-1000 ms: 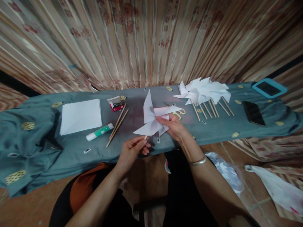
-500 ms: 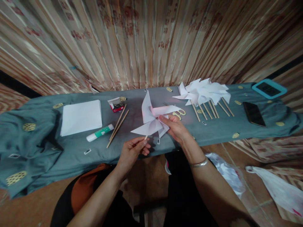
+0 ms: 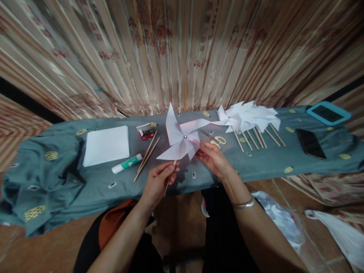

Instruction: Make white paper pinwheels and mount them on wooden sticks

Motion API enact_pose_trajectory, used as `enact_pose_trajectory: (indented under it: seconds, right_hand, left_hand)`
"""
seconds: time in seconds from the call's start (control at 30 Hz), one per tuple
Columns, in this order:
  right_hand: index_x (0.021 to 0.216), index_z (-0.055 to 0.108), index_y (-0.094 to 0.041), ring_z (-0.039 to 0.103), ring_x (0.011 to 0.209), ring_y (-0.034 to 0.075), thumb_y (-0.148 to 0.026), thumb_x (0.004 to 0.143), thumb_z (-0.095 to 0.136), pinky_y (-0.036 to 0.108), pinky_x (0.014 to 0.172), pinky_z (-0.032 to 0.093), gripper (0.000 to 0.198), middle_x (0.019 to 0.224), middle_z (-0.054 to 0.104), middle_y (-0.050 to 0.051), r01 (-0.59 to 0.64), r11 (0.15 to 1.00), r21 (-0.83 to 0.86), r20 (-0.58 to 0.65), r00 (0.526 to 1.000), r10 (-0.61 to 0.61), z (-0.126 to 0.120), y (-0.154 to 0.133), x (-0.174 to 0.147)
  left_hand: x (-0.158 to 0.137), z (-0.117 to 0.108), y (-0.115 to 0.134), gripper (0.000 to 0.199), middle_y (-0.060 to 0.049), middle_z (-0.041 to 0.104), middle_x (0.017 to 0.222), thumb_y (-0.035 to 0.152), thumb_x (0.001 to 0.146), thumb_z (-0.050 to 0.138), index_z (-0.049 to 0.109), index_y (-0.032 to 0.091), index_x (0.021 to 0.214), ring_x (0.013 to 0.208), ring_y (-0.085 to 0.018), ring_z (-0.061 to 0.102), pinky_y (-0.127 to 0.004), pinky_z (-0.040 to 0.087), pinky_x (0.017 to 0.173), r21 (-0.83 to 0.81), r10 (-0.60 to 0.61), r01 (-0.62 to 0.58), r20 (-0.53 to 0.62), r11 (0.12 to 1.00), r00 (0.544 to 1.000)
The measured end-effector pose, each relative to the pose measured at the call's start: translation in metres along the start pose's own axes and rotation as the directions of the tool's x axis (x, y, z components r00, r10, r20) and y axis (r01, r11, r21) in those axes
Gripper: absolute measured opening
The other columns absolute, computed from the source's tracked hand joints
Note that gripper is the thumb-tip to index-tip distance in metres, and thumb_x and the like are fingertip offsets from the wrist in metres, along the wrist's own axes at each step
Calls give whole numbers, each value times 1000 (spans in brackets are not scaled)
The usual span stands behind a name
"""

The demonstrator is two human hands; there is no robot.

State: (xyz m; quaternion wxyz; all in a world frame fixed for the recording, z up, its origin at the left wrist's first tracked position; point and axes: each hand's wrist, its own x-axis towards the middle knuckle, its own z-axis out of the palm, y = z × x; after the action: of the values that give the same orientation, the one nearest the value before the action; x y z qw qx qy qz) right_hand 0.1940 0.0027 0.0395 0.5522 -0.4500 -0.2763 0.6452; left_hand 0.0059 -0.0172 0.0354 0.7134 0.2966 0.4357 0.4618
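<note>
A white paper pinwheel with a shiny pin at its centre is held up over the near part of the table. My left hand is closed round its wooden stick, just below the blades. My right hand has thumb and fingers closed at the edge of the lower right blade; part of the fingertips is hidden behind the paper. Behind the right hand lie yellow-handled scissors. Left of the pinwheel are loose wooden sticks, a green and white glue stick and an opened small red box of dark pins.
A stack of white paper lies on the left of the cloth-covered table. Several finished pinwheels overlap at the back right, near a black phone and a blue-framed device. A pleated curtain hangs behind.
My right thumb has come off the pinwheel's centre, and the hand has shifted to the blade's outer edge, leaving the pin in sight. My left hand keeps hold of the stick. The view has shifted slightly.
</note>
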Motion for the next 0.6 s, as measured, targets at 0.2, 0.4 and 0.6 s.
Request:
enact_pose_trajectory:
  seconds: [0.2, 0.4, 0.6]
  right_hand:
    - [78, 73, -20, 62, 69, 11, -44, 54, 88, 24, 70, 49, 37, 71, 70, -2, 29, 999, 19, 24, 999, -30, 4, 4, -1]
    - [77, 73, -21, 59, 63, 11, -43, 51, 89, 24, 65, 49, 37, 70, 70, -2, 91, 996, 25, -46, 995, -89, 10, 3, -2]
    - [62, 67, -21, 48, 50, 7, -40, 47, 91, 22, 55, 44, 34, 53, 58, -6, 113, 993, 25, -84, 990, -111, 9, 4, 0]
  left_hand:
    - [2, 4, 10, 28, -1, 65, 59, 28, 51, 83, 77, 12, 73, 46, -5, 49, -19, 35, 46, -61, 0, 0, -6, 998, 1000]
    - [8, 5, 7, 31, -3, 70, 67, 29, 49, 86, 78, 14, 75, 58, -9, 56, -23, 46, 62, -45, 16, -17, -28, 999, 999]
    - [11, 3, 2, 35, -4, 76, 75, 30, 50, 88, 79, 19, 82, 71, -13, 63, -26, 48, 77, -3, 62, -62, -25, 998, 998]
